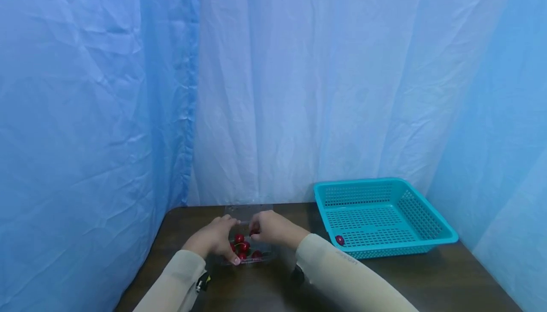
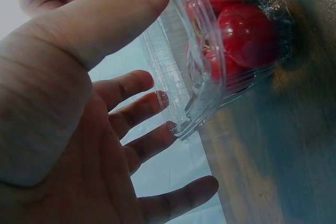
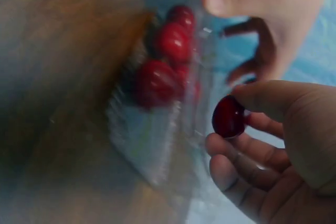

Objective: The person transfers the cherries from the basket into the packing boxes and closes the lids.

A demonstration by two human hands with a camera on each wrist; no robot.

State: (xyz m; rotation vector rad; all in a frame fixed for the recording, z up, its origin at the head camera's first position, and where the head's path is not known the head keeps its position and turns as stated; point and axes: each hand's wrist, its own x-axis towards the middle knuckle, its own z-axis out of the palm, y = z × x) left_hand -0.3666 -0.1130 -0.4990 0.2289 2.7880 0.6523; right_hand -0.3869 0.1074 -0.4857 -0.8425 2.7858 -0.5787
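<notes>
A clear plastic box holding several red cherries sits on the table, its transparent lid folded back behind it. Alongside the box's left side is my left hand, thumb over the near rim and the other fingers spread toward the far edge. In the left wrist view, those fingertips lie right at the plastic edge. My right hand pinches one dark red cherry between thumb and fingertips, close over the box's right part.
To the right stands a turquoise perforated basket with one cherry in its near left corner. Both rest on a dark brown wooden table. Blue-white curtains hang behind and on both sides.
</notes>
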